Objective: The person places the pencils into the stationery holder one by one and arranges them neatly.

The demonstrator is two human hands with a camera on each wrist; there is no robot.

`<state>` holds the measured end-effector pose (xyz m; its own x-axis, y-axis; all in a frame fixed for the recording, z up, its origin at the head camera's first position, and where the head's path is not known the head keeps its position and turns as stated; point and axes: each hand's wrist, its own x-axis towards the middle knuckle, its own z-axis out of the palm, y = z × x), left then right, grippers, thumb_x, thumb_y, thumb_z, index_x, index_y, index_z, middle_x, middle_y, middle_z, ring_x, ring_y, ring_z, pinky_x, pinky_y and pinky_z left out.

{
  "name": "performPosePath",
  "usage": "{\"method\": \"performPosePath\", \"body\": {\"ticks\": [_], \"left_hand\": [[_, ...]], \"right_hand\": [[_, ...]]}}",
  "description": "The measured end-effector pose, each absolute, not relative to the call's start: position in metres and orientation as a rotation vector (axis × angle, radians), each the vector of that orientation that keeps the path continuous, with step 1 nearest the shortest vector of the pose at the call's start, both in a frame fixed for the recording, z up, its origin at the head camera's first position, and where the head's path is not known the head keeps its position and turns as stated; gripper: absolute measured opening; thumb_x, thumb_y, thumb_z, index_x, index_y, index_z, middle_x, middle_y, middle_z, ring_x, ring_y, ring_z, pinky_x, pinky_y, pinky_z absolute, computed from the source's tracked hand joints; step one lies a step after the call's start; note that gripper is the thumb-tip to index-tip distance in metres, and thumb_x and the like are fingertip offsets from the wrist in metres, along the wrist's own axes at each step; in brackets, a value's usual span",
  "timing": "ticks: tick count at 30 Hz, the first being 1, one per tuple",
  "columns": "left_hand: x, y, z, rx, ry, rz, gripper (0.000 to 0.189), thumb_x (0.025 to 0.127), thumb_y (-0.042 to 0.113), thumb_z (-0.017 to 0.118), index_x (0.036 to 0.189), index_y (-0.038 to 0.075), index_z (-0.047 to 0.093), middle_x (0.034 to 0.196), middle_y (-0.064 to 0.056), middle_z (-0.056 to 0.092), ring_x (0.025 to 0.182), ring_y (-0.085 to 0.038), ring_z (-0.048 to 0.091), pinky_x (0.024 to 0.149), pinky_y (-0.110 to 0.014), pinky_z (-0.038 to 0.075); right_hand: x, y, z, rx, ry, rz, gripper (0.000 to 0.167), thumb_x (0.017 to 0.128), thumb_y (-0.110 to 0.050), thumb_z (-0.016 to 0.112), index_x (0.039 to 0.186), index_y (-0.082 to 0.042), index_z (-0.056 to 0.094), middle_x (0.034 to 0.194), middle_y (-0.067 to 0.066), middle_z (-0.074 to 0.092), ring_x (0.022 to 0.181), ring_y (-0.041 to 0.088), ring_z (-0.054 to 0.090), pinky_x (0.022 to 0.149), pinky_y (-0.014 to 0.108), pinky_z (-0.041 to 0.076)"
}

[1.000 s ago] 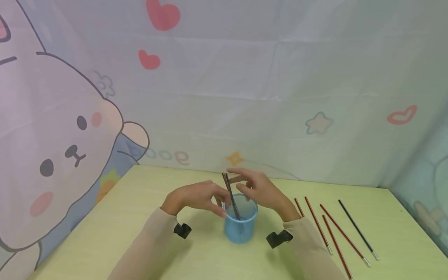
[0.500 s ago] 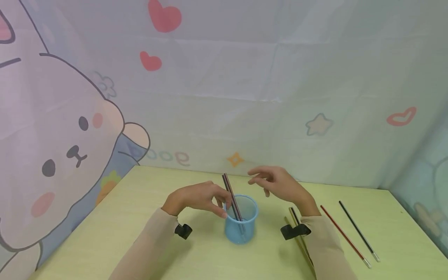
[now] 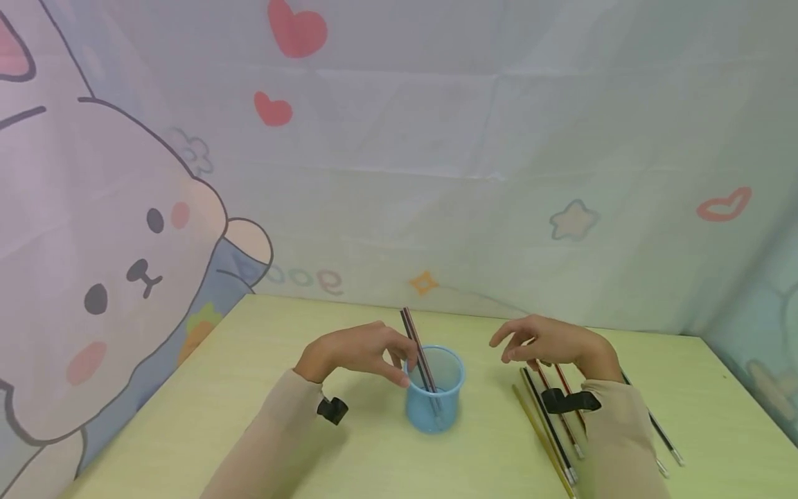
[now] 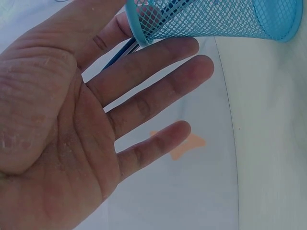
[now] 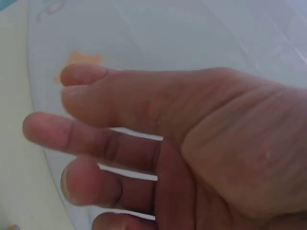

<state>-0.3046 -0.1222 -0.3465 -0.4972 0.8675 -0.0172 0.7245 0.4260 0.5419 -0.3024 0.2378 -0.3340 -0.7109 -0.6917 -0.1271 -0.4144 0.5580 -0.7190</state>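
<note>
A light blue mesh pen holder stands upright on the table. My left hand pinches its rim at the left side; in the left wrist view the index fingertip shows through the mesh and the other fingers stretch out straight. A few dark and reddish pencils lean inside the holder, their tops slanting left past my left fingers. To the right, my right hand hovers over the table with relaxed fingers. Nothing is between its thumb and fingers in the right wrist view.
Below the right hand and forearm lie several loose pencils, among them a yellow one, a black one and red ones. Another dark pencil lies farther right. A printed cloth hangs behind the table's back edge.
My right hand has moved away from the pencils in the holder, rightward to above the loose pencils. The left hand has stayed at the rim.
</note>
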Motion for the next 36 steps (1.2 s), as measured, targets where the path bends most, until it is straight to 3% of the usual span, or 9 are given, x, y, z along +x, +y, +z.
{"method": "performPosePath", "body": {"ticks": [9, 16, 22, 28, 36], "left_hand": [[-0.305, -0.121, -0.346, 1.351, 2.394, 0.690, 0.014, 0.088, 0.034, 0.078, 0.092, 0.029, 0.065, 0.108, 0.012, 0.068, 0.093, -0.002, 0.066, 0.084, -0.026, 0.051], [-0.306, -0.120, -0.346, 1.357, 2.394, 0.688, 0.015, 0.088, 0.034, 0.078, 0.092, 0.028, 0.065, 0.105, 0.015, 0.068, 0.093, -0.002, 0.066, 0.084, -0.025, 0.051], [-0.308, -0.120, -0.347, 1.360, 2.392, 0.687, 0.015, 0.088, 0.034, 0.078, 0.092, 0.028, 0.065, 0.105, 0.015, 0.067, 0.093, -0.002, 0.066, 0.085, -0.026, 0.051], [-0.306, -0.119, -0.345, 1.356, 2.391, 0.690, 0.015, 0.088, 0.033, 0.078, 0.092, 0.027, 0.065, 0.106, 0.010, 0.069, 0.093, -0.003, 0.066, 0.085, -0.027, 0.052], [-0.304, -0.118, -0.344, 1.341, 2.386, 0.698, 0.013, 0.088, 0.030, 0.078, 0.092, 0.027, 0.065, 0.110, 0.005, 0.070, 0.094, -0.002, 0.066, 0.085, -0.027, 0.052]], "right_hand": [[-0.312, 0.246, -0.360, -0.635, 2.329, -0.885, 0.026, 0.092, -0.002, 0.065, 0.118, -0.002, 0.065, 0.087, 0.014, 0.072, 0.051, 0.012, 0.046, 0.047, 0.023, 0.028], [-0.311, 0.236, -0.372, -0.427, 2.431, -0.707, 0.028, 0.085, -0.001, 0.067, 0.108, -0.018, 0.071, 0.070, 0.006, 0.065, 0.046, 0.012, 0.037, 0.044, 0.023, 0.024], [-0.305, 0.222, -0.374, -0.275, 2.518, -0.652, 0.031, 0.078, 0.002, 0.068, 0.099, -0.020, 0.072, 0.064, 0.003, 0.059, 0.049, 0.013, 0.039, 0.047, 0.025, 0.030], [-0.301, 0.206, -0.377, -0.258, 2.560, -0.597, 0.026, 0.073, 0.007, 0.067, 0.090, -0.013, 0.067, 0.071, 0.003, 0.053, 0.055, 0.015, 0.038, 0.050, 0.026, 0.032], [-0.297, 0.194, -0.379, -0.265, 2.674, -0.452, 0.021, 0.074, 0.006, 0.070, 0.079, -0.013, 0.063, 0.066, 0.001, 0.055, 0.052, 0.014, 0.045, 0.057, 0.035, 0.040]]}}
